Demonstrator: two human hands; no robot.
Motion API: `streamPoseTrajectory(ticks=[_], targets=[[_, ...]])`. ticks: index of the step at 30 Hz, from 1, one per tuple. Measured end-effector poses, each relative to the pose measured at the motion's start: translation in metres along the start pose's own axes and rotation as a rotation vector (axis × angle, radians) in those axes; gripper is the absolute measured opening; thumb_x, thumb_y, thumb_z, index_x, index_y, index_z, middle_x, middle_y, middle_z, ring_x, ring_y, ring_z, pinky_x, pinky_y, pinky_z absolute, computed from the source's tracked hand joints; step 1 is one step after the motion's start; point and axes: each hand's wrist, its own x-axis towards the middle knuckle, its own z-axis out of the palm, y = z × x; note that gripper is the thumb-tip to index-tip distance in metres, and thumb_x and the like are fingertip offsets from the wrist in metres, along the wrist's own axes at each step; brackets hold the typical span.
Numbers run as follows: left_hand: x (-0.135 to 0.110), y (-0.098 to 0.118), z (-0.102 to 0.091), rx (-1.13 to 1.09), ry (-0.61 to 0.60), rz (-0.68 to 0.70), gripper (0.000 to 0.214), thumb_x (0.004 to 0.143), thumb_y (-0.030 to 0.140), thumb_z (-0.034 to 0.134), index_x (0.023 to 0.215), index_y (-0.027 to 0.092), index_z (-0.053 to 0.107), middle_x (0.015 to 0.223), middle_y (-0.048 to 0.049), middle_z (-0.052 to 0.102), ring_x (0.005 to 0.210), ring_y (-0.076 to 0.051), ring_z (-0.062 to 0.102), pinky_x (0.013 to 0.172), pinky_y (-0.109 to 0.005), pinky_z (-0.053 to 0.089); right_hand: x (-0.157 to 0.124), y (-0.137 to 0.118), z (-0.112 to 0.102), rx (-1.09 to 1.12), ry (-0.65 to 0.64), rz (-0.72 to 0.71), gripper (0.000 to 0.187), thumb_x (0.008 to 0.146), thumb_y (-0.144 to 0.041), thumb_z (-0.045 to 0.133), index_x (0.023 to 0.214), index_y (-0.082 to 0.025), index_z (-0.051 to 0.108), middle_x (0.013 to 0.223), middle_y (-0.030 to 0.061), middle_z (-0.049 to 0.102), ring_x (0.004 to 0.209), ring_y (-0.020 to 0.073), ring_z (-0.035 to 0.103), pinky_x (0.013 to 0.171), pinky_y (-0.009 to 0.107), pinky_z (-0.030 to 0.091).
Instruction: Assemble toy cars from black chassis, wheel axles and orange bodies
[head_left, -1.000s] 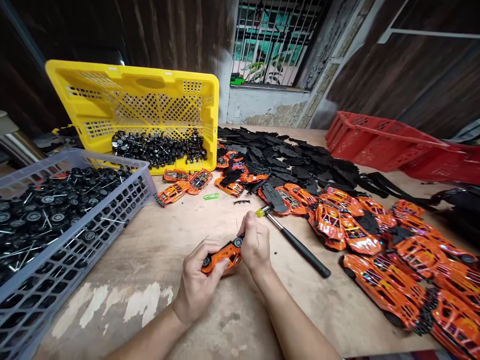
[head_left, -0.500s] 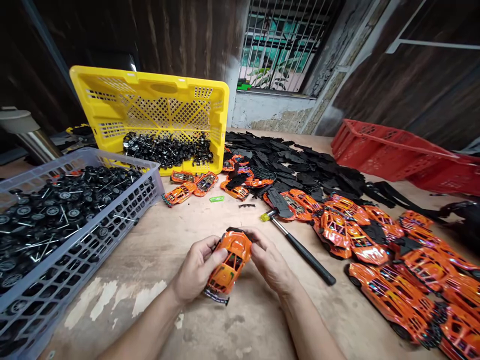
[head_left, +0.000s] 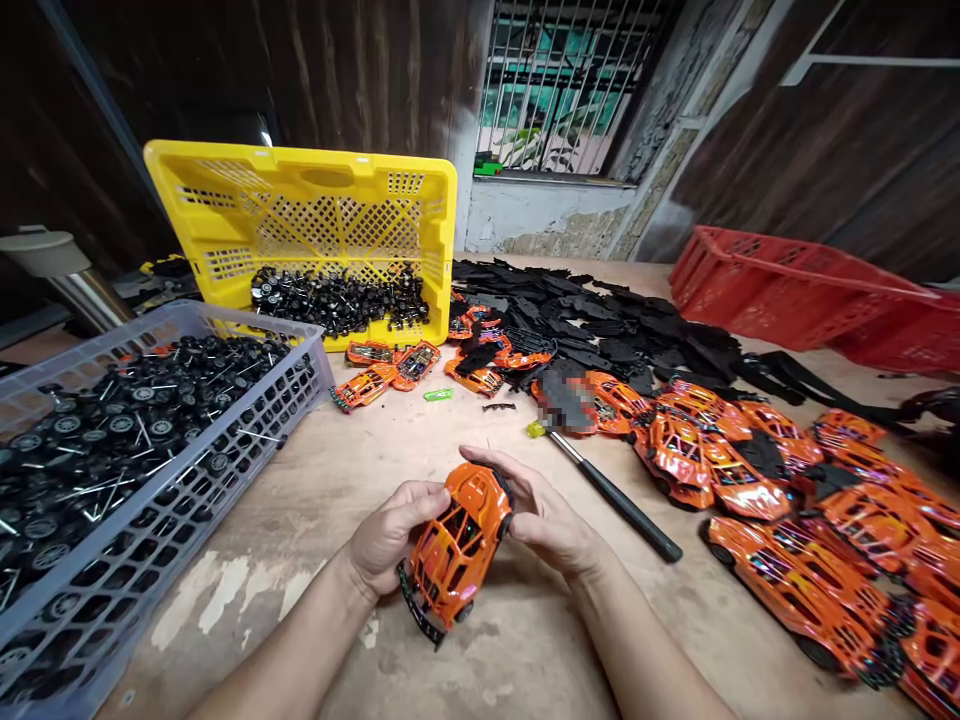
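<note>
An orange toy car (head_left: 459, 540) with dark windows and a black rear spoiler is held between my two hands above the table, tilted with its roof toward me. My left hand (head_left: 391, 535) grips its left side, thumb on the body near the windows. On the other side, my right hand (head_left: 544, 515) wraps round the front end, thumb by a black wheel. The undersides of the car and most of my left fingers are hidden. Beyond my right hand lies a mallet (head_left: 615, 495) with a black handle and yellow tip.
A clear crate (head_left: 322, 365) of wheel axles stands left. The yellow basket (head_left: 300, 165) behind holds more axles. Black chassis plates (head_left: 600, 320) are heaped at the back, orange car bodies (head_left: 795, 600) at right, and a red crate (head_left: 787, 290) beyond. A green piece (head_left: 439, 395) lies mid-table.
The toy car has been rolled and turned in my hands, so its side and a wheel now show. My right thumb has shifted to the wheel. The view has moved slightly.
</note>
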Motion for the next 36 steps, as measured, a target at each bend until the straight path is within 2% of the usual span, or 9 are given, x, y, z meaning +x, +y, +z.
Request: streamPoseTrajectory(ticks=[3,8,10,14,16,19,23,31,36], targets=[[-0.002,0.003,0.0,0.045,0.025,-0.077,0.032,0.07,0.039,0.078,0.08,0.009,0.073,0.068,-0.0073,0.072,0.056,-0.013,0.063,0.057,-0.021,0.048,-0.001,-0.009,0.001,-0.207,0.014,-0.023,0.069,0.073,-0.048,0.075,0.134,-0.024,0.053,0.134,0.0102,0.055,0.122,0.0271,0.052,0.105,0.042,0.039],[-0.008,0.012,-0.002,0.238,-0.107,-0.139,0.039,0.073,0.043,0.074,0.089,0.007,0.073,0.072,-0.0079,0.071,0.057,-0.012,0.062,0.059,-0.02,0.046,-0.001,-0.046,0.009,-0.705,-0.066,-0.059,0.08,0.066,-0.032,0.082,0.139,-0.024,0.05,0.114,0.0091,0.064,0.1,0.025,0.059,0.092,0.039,0.048],[-0.009,0.013,-0.003,0.402,-0.092,-0.072,0.037,0.073,0.041,0.075,0.089,0.008,0.072,0.076,-0.0066,0.071,0.061,-0.012,0.062,0.061,-0.02,0.045,-0.001,-0.059,0.008,-0.831,-0.115,-0.096,0.079,0.062,-0.029,0.083,0.136,-0.025,0.054,0.111,0.0091,0.066,0.098,0.0268,0.058,0.094,0.043,0.046],[-0.006,0.01,0.001,0.759,0.036,0.247,0.025,0.078,0.033,0.07,0.091,0.012,0.068,0.085,-0.0041,0.069,0.075,-0.015,0.061,0.071,-0.023,0.046,-0.007,-0.063,0.0,-0.849,-0.152,-0.116,0.08,0.064,-0.029,0.083,0.137,-0.026,0.053,0.124,0.0104,0.062,0.112,0.0306,0.055,0.101,0.046,0.041],[-0.004,0.006,0.007,0.909,0.113,0.369,0.019,0.081,0.031,0.066,0.09,0.014,0.066,0.084,-0.0031,0.068,0.076,-0.015,0.06,0.072,-0.023,0.046,-0.008,-0.05,0.001,-0.782,-0.039,-0.112,0.065,0.069,-0.034,0.08,0.13,-0.023,0.058,0.121,0.01,0.063,0.109,0.0272,0.058,0.094,0.039,0.047],[-0.004,0.0,0.018,1.088,0.209,0.468,0.013,0.081,0.026,0.063,0.089,0.016,0.064,0.081,-0.0022,0.066,0.075,-0.016,0.059,0.072,-0.024,0.045,0.001,-0.021,0.016,-0.783,0.31,-0.139,0.02,0.087,-0.04,0.061,0.087,-0.02,0.062,0.081,0.0031,0.062,0.076,0.0172,0.058,0.069,0.028,0.046],[-0.005,-0.008,0.025,1.199,0.234,0.587,0.016,0.08,0.016,0.058,0.096,0.018,0.061,0.087,-0.0032,0.066,0.081,-0.018,0.061,0.078,-0.027,0.046,0.023,0.0,0.042,-0.947,0.621,-0.222,0.041,0.096,-0.039,0.042,0.059,-0.023,0.039,0.06,-0.0025,0.042,0.056,0.0128,0.043,0.055,0.027,0.033],[-0.006,-0.009,0.019,1.202,0.267,0.658,0.009,0.08,0.012,0.053,0.082,0.018,0.059,0.074,-0.0012,0.061,0.069,-0.015,0.056,0.067,-0.025,0.043,0.044,-0.002,0.05,-1.071,0.589,-0.247,0.048,0.1,-0.036,0.031,0.054,-0.023,0.037,0.053,-0.002,0.039,0.048,0.012,0.038,0.053,0.029,0.029],[-0.007,-0.007,0.017,1.094,0.277,0.594,0.007,0.084,0.017,0.056,0.087,0.017,0.061,0.078,-0.0009,0.063,0.073,-0.015,0.058,0.07,-0.023,0.044,0.044,0.006,0.041,-0.753,0.647,-0.167,0.056,0.098,-0.053,0.03,0.054,-0.022,0.045,0.053,-0.0009,0.047,0.051,0.013,0.045,0.054,0.027,0.033]])
